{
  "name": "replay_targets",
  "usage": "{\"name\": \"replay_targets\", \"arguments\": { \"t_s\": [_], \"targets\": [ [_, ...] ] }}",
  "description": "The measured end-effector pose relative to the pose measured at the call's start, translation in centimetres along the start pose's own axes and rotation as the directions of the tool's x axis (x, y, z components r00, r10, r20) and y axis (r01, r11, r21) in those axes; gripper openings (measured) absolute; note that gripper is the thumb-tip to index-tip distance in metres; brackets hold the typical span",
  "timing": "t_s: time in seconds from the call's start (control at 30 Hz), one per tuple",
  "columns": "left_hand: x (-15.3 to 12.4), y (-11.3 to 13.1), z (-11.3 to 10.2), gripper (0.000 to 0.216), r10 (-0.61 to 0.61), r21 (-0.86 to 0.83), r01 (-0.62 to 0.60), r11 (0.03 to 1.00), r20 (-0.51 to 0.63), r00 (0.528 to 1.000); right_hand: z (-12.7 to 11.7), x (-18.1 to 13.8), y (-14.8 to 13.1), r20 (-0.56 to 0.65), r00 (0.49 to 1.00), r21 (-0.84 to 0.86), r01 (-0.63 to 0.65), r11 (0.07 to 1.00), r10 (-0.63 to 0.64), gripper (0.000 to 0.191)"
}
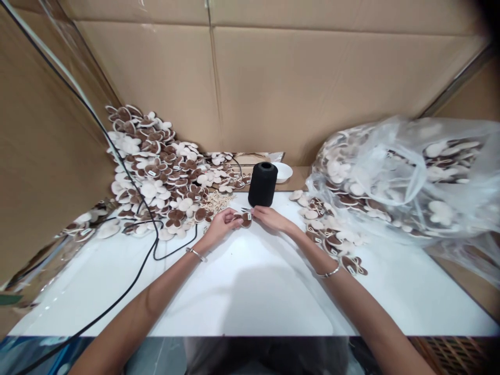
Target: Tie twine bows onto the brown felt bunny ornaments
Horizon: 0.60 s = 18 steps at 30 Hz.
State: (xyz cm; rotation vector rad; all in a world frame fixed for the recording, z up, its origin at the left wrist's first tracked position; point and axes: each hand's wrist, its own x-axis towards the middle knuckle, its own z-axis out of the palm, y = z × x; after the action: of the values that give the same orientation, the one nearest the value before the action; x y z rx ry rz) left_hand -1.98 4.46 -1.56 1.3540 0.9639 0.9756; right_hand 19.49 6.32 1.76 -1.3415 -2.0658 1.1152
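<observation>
My left hand [223, 225] pinches a brown flower-shaped fabric piece [245, 221] with a pale edge and a small white label. My right hand [269, 217] is closed at the piece's right side, by the label. A small dark pointed tool [246, 210] juts leftward from the right fingers over the piece; most of it is hidden in the hand. Just behind the hands stands a black cone of thread [263, 185]. Thin cream cords [217, 202] lie in a loose heap beyond my left hand.
A tall pile of brown and white flower pieces [156, 166] fills the left back. Several pieces with bows [351, 264] lie at right, before a clear plastic bag [406, 177] of more. A white bowl [284, 172] sits behind the cone. A black cable [140, 276] crosses the left side.
</observation>
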Motion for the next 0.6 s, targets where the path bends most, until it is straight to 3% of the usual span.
{"name": "replay_targets", "arguments": {
  "t_s": [0.07,0.17,0.37,0.47,0.6],
  "targets": [
    [0.0,0.1,0.0,0.036,-0.002,0.007,0.002,1.000,-0.011,1.000,0.4,0.3,0.3,-0.015,1.000,0.065,-0.018,0.998,0.019,0.047],
    [-0.2,0.2,0.1,0.036,0.004,0.017,-0.004,1.000,-0.011,1.000,-0.1,0.1,0.0,0.020,0.990,0.082,-0.141,0.987,0.140,0.051],
    [-0.1,-0.2,-0.1,0.036,0.019,0.025,-0.018,1.000,-0.005,1.000,-0.7,-0.5,-1.5,0.226,0.932,0.267,-0.339,0.902,0.284,0.048],
    [0.1,-0.6,-0.2,0.038,0.017,0.028,-0.017,0.999,-0.006,1.000,-0.1,-0.4,-1.7,0.237,0.930,0.307,-0.345,0.887,0.280,0.048],
    [0.1,-0.6,-0.2,0.036,0.027,0.027,-0.028,0.999,0.003,1.000,-0.3,-0.3,-1.6,0.204,0.938,0.233,-0.323,0.917,0.279,0.048]
  ]
}}
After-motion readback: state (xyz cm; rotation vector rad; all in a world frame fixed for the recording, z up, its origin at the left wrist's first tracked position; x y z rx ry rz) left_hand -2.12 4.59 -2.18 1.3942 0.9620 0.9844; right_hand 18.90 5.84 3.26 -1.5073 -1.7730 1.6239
